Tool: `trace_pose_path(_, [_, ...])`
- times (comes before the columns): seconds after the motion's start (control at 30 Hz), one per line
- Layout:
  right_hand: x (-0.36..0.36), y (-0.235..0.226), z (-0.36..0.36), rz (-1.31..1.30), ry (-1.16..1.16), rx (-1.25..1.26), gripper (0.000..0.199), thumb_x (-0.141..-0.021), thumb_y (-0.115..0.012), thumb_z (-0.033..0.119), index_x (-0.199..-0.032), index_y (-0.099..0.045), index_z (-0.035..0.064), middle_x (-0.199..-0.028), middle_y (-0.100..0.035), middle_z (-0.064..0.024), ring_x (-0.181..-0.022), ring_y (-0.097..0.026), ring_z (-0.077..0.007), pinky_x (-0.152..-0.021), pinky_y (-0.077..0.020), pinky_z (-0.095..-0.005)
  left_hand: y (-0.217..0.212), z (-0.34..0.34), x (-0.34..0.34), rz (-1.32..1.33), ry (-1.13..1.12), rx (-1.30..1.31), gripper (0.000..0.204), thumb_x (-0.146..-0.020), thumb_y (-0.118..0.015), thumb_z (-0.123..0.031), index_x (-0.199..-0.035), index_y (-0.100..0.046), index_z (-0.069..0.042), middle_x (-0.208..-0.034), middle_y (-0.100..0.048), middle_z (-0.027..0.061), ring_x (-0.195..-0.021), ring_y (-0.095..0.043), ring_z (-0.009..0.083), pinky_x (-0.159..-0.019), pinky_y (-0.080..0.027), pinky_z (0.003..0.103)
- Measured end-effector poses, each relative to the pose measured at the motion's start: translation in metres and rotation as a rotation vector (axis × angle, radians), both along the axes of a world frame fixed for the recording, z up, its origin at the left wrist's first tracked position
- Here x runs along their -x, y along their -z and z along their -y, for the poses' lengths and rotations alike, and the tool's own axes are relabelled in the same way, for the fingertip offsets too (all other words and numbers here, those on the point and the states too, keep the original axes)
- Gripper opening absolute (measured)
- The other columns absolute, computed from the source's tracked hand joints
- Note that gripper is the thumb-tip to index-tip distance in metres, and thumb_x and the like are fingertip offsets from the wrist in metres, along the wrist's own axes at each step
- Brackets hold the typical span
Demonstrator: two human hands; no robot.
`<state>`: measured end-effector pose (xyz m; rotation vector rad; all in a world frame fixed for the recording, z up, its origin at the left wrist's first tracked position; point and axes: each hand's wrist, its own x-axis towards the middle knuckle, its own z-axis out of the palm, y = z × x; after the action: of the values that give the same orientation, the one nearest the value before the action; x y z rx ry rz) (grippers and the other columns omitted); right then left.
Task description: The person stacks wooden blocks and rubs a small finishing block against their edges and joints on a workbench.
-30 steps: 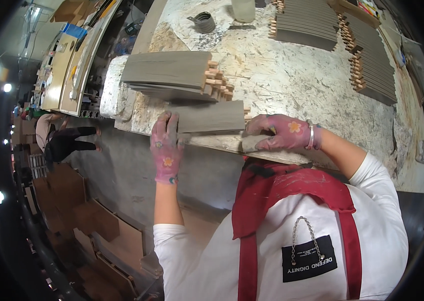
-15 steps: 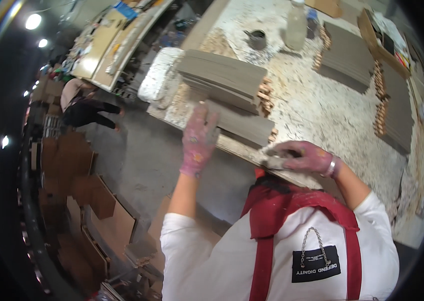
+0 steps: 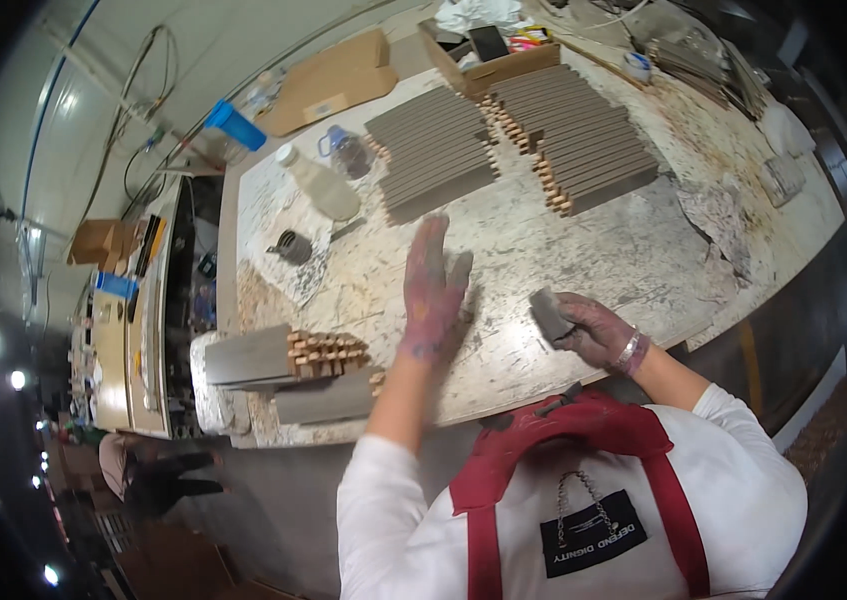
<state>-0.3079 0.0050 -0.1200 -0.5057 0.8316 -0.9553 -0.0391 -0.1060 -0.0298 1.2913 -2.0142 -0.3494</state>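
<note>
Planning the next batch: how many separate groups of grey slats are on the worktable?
4: one far centre, one to its right, one at the far right edge, one near left. More may be hidden.

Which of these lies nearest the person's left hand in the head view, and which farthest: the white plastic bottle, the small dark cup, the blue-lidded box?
From the left hand, nearest first:
1. Small dark cup, on the stained worktop, to the hand's left.
2. White plastic bottle, lying on the worktop, up and left of the hand; nearly as close.
3. Blue-lidded box, beyond the worktop's far left corner.
</note>
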Motion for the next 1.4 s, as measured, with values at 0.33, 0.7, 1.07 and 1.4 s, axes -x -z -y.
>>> trace_pose_path(0.33, [0.079,0.001,-0.037,0.454,0.305,-0.137,0.049,-0.102,-0.052,0.035,-0.141,-0.044,0.0067,-0.132,-0.057,-0.0168,-0.112,-0.062,-0.029,-0.089,-0.0558,-0.042,0.087,0.117,0.0,0.669,-0.122,0.129,0.091,-0.077,-0.071,-0.046,-0.151,-0.035,-0.006,-0.153,-0.036,0.0176,-0.143,-0.029,0.0362,-0.118,-0.022,0.049])
trace_pose_path(0.7, [0.066,-0.014,0.013,0.405,0.258,-0.157,0.041,-0.106,-0.045,0.029,-0.139,-0.047,0.0049,-0.124,-0.062,-0.0142,-0.1,-0.067,-0.0233,-0.076,-0.0584,-0.034,0.051,0.103,0.017,0.548,0.138,0.124,0.064,-0.083,-0.075,-0.036,-0.138,-0.052,-0.013,-0.128,-0.055,0.015,-0.118,-0.053,0.0379,-0.1,-0.044,0.045])
trace_pose_path(1.07, [0.062,-0.011,-0.011,0.238,0.231,-0.148,0.042,-0.106,-0.046,0.032,-0.14,-0.048,0.0067,-0.12,-0.062,-0.0074,-0.097,-0.064,-0.0171,-0.08,-0.0545,-0.0306,0.027,0.157,0.036,0.61,0.133,-0.276,0.074,-0.075,-0.079,-0.047,-0.135,-0.053,-0.013,-0.127,-0.058,0.0167,-0.118,-0.056,0.0358,-0.098,-0.047,0.045])
trace_pose_path(1.4, [0.062,-0.018,-0.033,0.018,0.149,0.005,0.046,-0.102,-0.053,0.036,-0.14,-0.049,0.0105,-0.12,-0.061,-0.0023,-0.099,-0.059,-0.0125,-0.083,-0.0503,-0.028,0.048,0.142,0.035,0.59,0.131,-0.256,0.054,-0.078,-0.075,-0.048,-0.106,-0.06,-0.004,-0.107,-0.067,0.0168,-0.107,-0.061,0.0367,-0.089,-0.049,0.048])
